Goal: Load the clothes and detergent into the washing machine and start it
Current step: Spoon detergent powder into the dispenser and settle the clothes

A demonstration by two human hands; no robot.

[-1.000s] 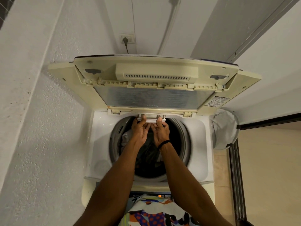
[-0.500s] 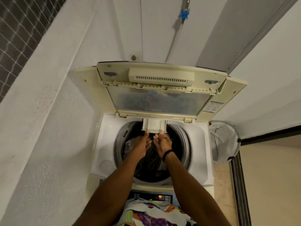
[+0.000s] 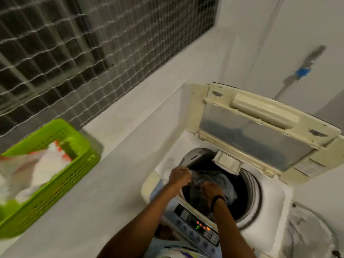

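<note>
The top-loading washing machine stands with its cream lid raised. A small white detergent drawer sticks out over the back of the drum. Dark and pale blue clothes lie in the drum. My left hand hovers at the drum's left rim, fingers loosely curled, with nothing seen in it. My right hand, a black band on its wrist, is over the clothes with its fingers hidden. The lit control panel is below my arms. The frame is blurred.
A green plastic basket sits on the white ledge to the left, holding white bags with red print. A netted window is above it. A grey covered object stands right of the machine.
My view has swung left, bringing the basket and window into sight. Both hands have left the drawer, now pulled out, and dropped nearer to me over the drum.
</note>
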